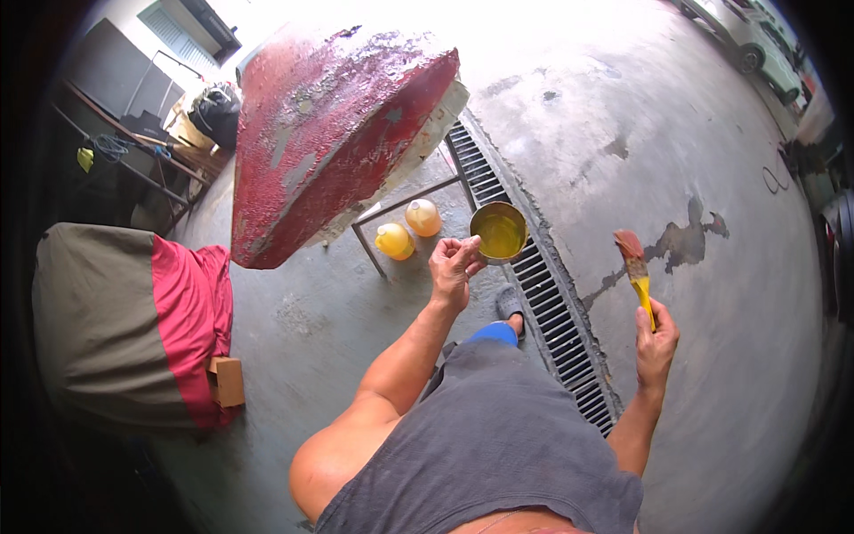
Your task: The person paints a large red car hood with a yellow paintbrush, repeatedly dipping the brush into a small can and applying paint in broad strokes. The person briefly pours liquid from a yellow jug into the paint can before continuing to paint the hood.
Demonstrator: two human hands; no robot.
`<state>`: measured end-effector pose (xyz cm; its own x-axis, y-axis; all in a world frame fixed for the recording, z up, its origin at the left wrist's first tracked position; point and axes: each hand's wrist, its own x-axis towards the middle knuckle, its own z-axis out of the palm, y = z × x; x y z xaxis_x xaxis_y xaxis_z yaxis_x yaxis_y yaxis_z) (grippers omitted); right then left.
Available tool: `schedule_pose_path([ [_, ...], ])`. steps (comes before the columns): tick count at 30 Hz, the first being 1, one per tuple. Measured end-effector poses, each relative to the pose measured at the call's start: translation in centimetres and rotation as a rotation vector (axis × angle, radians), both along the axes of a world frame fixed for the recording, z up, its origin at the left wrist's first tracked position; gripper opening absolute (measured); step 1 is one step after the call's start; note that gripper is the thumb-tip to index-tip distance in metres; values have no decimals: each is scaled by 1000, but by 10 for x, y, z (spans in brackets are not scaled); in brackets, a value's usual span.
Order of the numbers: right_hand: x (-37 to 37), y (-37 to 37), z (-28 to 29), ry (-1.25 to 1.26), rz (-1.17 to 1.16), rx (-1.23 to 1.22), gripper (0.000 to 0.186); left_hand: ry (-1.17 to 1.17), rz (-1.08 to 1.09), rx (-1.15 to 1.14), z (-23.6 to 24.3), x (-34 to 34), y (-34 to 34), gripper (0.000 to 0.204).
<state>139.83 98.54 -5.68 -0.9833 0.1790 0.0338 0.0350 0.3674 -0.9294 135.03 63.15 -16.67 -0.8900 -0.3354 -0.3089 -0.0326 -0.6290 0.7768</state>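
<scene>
In my left hand (454, 270) is a small round can (499, 233), pinched at its rim. Yellowish liquid shows inside it. My right hand (656, 343) grips the yellow handle of a paintbrush (636, 267), its reddish bristles pointing up and away from me. Ahead and to the left, a large angular piece (342, 151) with worn, glossy red paint rests on a metal stand (414, 198). Pale patches show through the red. Neither the can nor the brush touches it.
Two plastic jugs of yellow and orange liquid (395, 241) stand under the stand. A drain grate (543, 294) crosses the floor by my foot. To the left are a covered bulky object (98, 329) and a cardboard box (227, 383). A white vehicle (747, 40) is at far right.
</scene>
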Motion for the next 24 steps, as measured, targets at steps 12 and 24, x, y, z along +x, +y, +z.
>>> schedule_pose_path([
  [12, -309, -49, 72, 277, 672, 450, 24, -31, 147, -135, 8, -199, 45, 36],
  [24, -587, -93, -33, 221, 1328, 291, 18, -195, 544, -647, 3, -367, 103, 43],
])
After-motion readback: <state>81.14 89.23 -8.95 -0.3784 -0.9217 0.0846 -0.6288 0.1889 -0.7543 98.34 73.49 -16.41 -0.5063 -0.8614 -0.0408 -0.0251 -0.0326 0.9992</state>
